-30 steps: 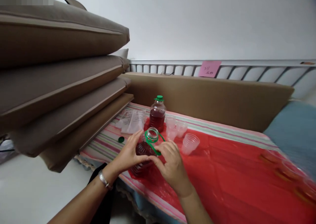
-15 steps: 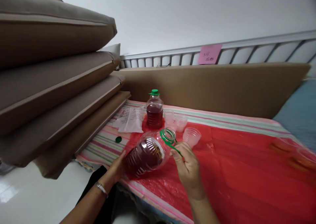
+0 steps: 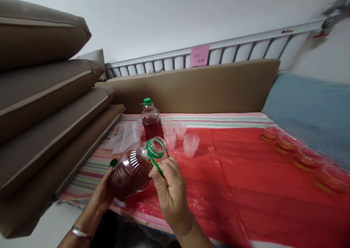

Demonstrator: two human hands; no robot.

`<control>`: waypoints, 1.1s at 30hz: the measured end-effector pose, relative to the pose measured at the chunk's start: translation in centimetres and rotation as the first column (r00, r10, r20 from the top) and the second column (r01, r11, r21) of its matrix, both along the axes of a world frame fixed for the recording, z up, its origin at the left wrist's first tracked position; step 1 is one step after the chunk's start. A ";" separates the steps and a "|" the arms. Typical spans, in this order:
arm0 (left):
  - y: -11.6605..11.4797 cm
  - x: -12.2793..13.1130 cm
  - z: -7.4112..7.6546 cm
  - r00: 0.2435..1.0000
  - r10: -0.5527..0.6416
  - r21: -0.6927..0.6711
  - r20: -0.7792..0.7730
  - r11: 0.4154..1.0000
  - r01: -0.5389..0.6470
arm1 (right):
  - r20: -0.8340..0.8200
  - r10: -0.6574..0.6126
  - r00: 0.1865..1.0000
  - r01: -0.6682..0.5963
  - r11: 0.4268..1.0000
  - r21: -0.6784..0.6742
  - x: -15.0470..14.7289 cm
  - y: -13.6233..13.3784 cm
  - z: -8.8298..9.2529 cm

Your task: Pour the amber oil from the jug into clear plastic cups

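Note:
A clear plastic bottle (image 3: 129, 173) of dark red liquid is tilted above the near side of the table, its uncapped mouth up and to the right. My left hand (image 3: 103, 194) supports it at the base, fingers partly hidden behind it. Pinched in the fingers of my right hand (image 3: 172, 189) is the green carrying handle (image 3: 156, 164) at the bottle's neck. Beyond the mouth are stacks of clear plastic cups (image 3: 190, 146). A second bottle (image 3: 151, 124) with a green cap stands upright behind. Just left of the held bottle lies a loose green cap (image 3: 113, 162).
Red plastic sheeting (image 3: 218, 189) covers much of the striped tablecloth (image 3: 218, 119). Several cups of amber liquid (image 3: 308, 157) line the right side. Clear plastic packets (image 3: 127, 136) lie at left, near stacked brown cushions (image 3: 46, 106). A brown padded board (image 3: 197, 91) borders the back.
The view has swung right, bringing the row of filled cups more fully in. The bottle stays tilted in both hands, with the right hand still on its handle.

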State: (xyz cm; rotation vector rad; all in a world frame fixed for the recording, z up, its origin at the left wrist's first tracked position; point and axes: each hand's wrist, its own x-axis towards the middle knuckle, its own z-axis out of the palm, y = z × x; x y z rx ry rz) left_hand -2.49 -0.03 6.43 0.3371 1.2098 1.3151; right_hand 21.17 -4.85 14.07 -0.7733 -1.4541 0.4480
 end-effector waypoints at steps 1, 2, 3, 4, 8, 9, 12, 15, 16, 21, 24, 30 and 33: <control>0.0 -0.6 0.7 1.000 0.007 0.001 -0.023 1.000 -0.007 | -0.001 0.024 1.000 -0.024 1.000 -0.004 -0.2 -0.2 0.0; 0.0 -1.1 1.3 0.999 0.012 0.002 -0.048 1.000 -0.012 | -0.003 0.049 0.999 -0.049 0.999 -0.012 -0.5 -0.3 0.0; 0.0 -1.7 1.8 0.997 0.015 0.003 -0.073 1.000 -0.014 | -0.008 0.072 0.997 -0.072 0.997 -0.023 -0.8 -0.3 -0.1; -0.1 -2.2 2.3 0.995 0.018 0.001 -0.097 1.000 -0.018 | -0.017 0.090 0.996 -0.090 0.995 -0.034 -1.1 -0.3 -0.3; -0.6 -3.7 3.1 0.987 0.037 0.009 -0.157 0.999 -0.036 | -0.039 0.109 0.993 -0.112 0.991 -0.079 -2.1 0.2 -1.5; -0.8 -3.9 3.2 0.985 0.043 0.006 -0.166 0.999 -0.043 | -0.040 0.108 0.993 -0.111 0.990 -0.088 -2.3 0.4 -1.8; -1.2 -4.1 3.1 0.979 0.054 -0.019 -0.199 0.998 -0.059 | -0.045 0.110 0.993 -0.115 0.987 -0.116 -2.6 1.0 -2.7; -1.4 -4.3 2.9 0.975 0.037 -0.040 -0.218 0.998 -0.047 | -0.064 0.100 0.993 -0.108 0.983 -0.147 -2.7 1.6 -3.4; -1.4 -4.4 2.8 0.974 0.033 -0.043 -0.224 0.998 -0.044 | -0.074 0.091 0.993 -0.102 0.982 -0.158 -2.6 1.8 -3.7; -1.0 -5.1 2.1 0.966 0.033 -0.046 -0.256 0.998 -0.046 | -0.120 0.069 0.990 -0.092 0.975 -0.204 -2.3 2.7 -4.8; -0.8 -5.5 1.8 0.962 0.027 -0.047 -0.271 0.998 -0.041 | -0.141 0.062 0.988 -0.093 0.969 -0.227 -2.3 3.2 -5.3; -0.5 -5.9 1.8 0.946 0.028 -0.050 -0.324 0.998 -0.046 | -0.186 0.063 0.980 -0.113 0.956 -0.272 -2.6 4.1 -6.2; -0.3 -5.8 2.3 0.933 0.036 -0.054 -0.357 0.997 -0.059 | -0.209 0.052 0.977 -0.112 0.953 -0.283 -2.7 4.3 -6.6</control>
